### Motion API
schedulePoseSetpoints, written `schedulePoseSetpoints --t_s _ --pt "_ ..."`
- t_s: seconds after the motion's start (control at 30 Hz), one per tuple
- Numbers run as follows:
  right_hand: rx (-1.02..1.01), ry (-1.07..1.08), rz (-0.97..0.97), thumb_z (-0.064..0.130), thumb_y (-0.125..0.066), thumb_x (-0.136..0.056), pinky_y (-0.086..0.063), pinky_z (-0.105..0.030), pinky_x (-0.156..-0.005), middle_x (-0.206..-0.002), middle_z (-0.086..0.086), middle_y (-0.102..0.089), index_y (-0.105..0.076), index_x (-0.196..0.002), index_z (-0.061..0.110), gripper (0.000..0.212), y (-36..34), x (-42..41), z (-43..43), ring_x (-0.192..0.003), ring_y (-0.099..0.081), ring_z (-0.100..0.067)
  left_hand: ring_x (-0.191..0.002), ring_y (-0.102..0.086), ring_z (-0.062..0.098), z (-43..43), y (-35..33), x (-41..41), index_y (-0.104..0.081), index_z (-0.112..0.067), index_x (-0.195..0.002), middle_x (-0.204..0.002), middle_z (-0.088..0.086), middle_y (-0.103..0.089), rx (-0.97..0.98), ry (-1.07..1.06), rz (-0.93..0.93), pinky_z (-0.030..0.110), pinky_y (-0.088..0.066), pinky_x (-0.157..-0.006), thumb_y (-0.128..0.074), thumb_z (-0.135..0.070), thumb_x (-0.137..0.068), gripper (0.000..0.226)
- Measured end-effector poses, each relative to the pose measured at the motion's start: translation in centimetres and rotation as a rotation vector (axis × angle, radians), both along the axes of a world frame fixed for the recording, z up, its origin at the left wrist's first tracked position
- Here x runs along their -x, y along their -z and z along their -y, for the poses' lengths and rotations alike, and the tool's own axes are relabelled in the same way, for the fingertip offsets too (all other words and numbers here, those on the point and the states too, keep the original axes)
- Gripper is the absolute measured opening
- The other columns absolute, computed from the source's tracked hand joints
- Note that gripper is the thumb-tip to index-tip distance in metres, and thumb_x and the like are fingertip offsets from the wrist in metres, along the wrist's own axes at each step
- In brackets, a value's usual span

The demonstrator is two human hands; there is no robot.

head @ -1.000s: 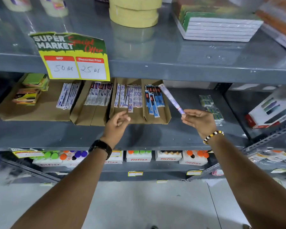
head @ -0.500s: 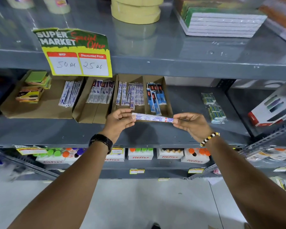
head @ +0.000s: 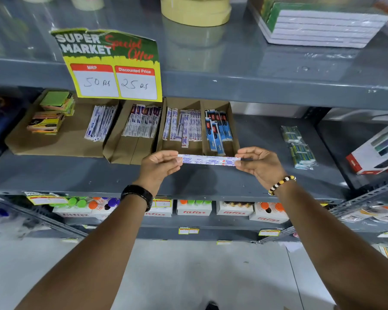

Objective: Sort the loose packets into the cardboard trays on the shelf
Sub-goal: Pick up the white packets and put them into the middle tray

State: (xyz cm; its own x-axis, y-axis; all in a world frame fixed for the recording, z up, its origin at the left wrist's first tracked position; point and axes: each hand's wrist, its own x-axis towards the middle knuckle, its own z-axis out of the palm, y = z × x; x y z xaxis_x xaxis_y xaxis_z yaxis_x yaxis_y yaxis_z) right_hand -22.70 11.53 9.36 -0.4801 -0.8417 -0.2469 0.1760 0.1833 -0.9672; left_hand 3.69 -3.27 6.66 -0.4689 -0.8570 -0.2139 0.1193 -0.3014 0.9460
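Observation:
A long white packet (head: 208,160) with blue and red print is held level in front of the middle shelf. My left hand (head: 159,165) pinches its left end and my right hand (head: 259,163) pinches its right end. Just behind it stands a divided cardboard tray (head: 201,146). That tray's left compartment holds white packets (head: 182,127); its right compartment holds blue packets (head: 217,130). Further left, another cardboard tray (head: 126,151) holds white and purple packets (head: 142,121). A wide flat cardboard tray (head: 65,142) carries white and blue packets (head: 100,123).
Sticky-note pads (head: 52,113) lie on the wide tray's left side. Green wrapped packs (head: 299,146) lie loose on the grey shelf (head: 255,135) at right, a white box (head: 376,153) beyond them. A price sign (head: 114,66) hangs from the upper shelf. Bottle boxes (head: 194,209) line the shelf below.
A second ago only my right hand held the packet, tilted up. My left hand then took its other end, and both hands now hold it level in front of the divided tray.

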Motion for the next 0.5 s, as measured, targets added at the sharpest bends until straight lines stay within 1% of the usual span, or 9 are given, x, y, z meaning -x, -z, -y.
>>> schedulePoseSetpoints --t_s 0.1,0.2,0.27,0.33,0.37,0.4,0.43,0.47,0.5 --pt "-0.013 -0.006 -0.022 -0.009 -0.080 -0.071 -0.062 -0.030 -0.075 -0.093 -0.010 -0.078 -0.073 -0.095 0.008 0.030 -0.3 -0.3 0.3 -0.091 -0.075 -0.025 -0.089 -0.075 0.025 0.3 0.2 -0.2 -0.074 -0.010 -0.098 -0.091 0.009 -0.078 0.000 -0.006 -0.009 0.026 -0.059 -0.075 -0.078 -0.001 -0.080 0.020" --pt "-0.027 -0.028 -0.055 -0.005 -0.082 -0.072 -0.061 -0.028 -0.074 -0.094 -0.010 -0.078 -0.075 -0.094 0.010 0.028 -0.5 -0.4 0.4 -0.091 -0.075 -0.024 -0.090 -0.075 0.024 0.5 0.2 -0.3 -0.075 -0.012 -0.097 -0.091 0.008 -0.078 0.022 -0.003 -0.006 0.025 -0.059 -0.075 -0.079 -0.002 -0.081 0.019" --pt "-0.048 -0.053 -0.109 -0.002 -0.083 -0.073 -0.060 -0.027 -0.074 -0.093 -0.010 -0.078 -0.076 -0.092 0.012 0.024 -0.5 -0.4 0.4 -0.090 -0.075 -0.023 -0.090 -0.075 0.023 0.7 0.3 -0.3 -0.075 -0.014 -0.097 -0.091 0.006 -0.078 0.037 -0.005 0.000 0.025 -0.058 -0.075 -0.078 -0.003 -0.081 0.019" --pt "-0.069 -0.065 -0.179 0.001 -0.084 -0.073 -0.060 -0.026 -0.073 -0.092 -0.009 -0.079 -0.078 -0.089 0.014 0.021 -0.5 -0.4 0.5 -0.090 -0.075 -0.020 -0.091 -0.074 0.018 0.8 0.6 0.0 -0.075 -0.017 -0.097 -0.091 0.001 -0.078 0.080 -0.015 0.041 0.023 -0.058 -0.073 -0.078 -0.005 -0.082 0.020" --pt "-0.071 -0.054 -0.192 0.002 -0.084 -0.073 -0.060 -0.025 -0.073 -0.091 -0.008 -0.079 -0.078 -0.088 0.015 0.021 -0.6 -0.3 0.5 -0.090 -0.075 -0.020 -0.092 -0.072 0.013 0.8 0.8 0.1 -0.074 -0.020 -0.099 -0.092 -0.003 -0.078 0.145 -0.022 0.105 0.023 -0.058 -0.074 -0.078 -0.007 -0.084 0.020" --pt "-0.064 -0.029 -0.181 0.001 -0.084 -0.074 -0.060 -0.025 -0.072 -0.091 -0.008 -0.079 -0.078 -0.088 0.015 0.021 -0.6 -0.3 0.5 -0.091 -0.075 -0.020 -0.094 -0.070 0.007 0.8 1.2 0.2 -0.072 -0.022 -0.103 -0.098 -0.008 -0.076 0.244 -0.025 0.204 0.023 -0.058 -0.078 -0.077 -0.012 -0.085 0.021" --pt "-0.048 0.006 -0.149 -0.001 -0.083 -0.074 -0.060 -0.025 -0.071 -0.090 -0.008 -0.079 -0.078 -0.088 0.015 0.021 -0.6 -0.3 0.7 -0.092 -0.075 -0.021 -0.099 -0.066 0.002 0.8 1.6 0.3 -0.068 -0.023 -0.110 -0.107 -0.011 -0.073 0.367 -0.017 0.323 0.024 -0.056 -0.086 -0.075 -0.017 -0.087 0.024" --pt "-0.029 0.043 -0.109 -0.003 -0.081 -0.075 -0.060 -0.025 -0.070 -0.088 -0.008 -0.079 -0.077 -0.089 0.013 0.021 -0.6 -0.4 0.8 -0.093 -0.075 -0.023 -0.107 -0.062 0.003 0.6 2.2 0.2 -0.064 -0.024 -0.119 -0.117 -0.009 -0.068 0.505 0.001 0.445 0.027 -0.052 -0.093 -0.072 -0.024 -0.090 0.030" --pt "-0.013 0.080 -0.078 -0.004 -0.080 -0.075 -0.060 -0.025 -0.070 -0.087 -0.008 -0.078 -0.076 -0.089 0.012 0.021 -0.6 -0.6 1.0 -0.093 -0.074 -0.024 -0.117 -0.057 0.010 0.4 2.8 0.1 -0.060 -0.023 -0.127 -0.126 -0.004 -0.064 0.651 0.025 0.562 0.032 -0.048 -0.099 -0.068 -0.030 -0.092 0.037"
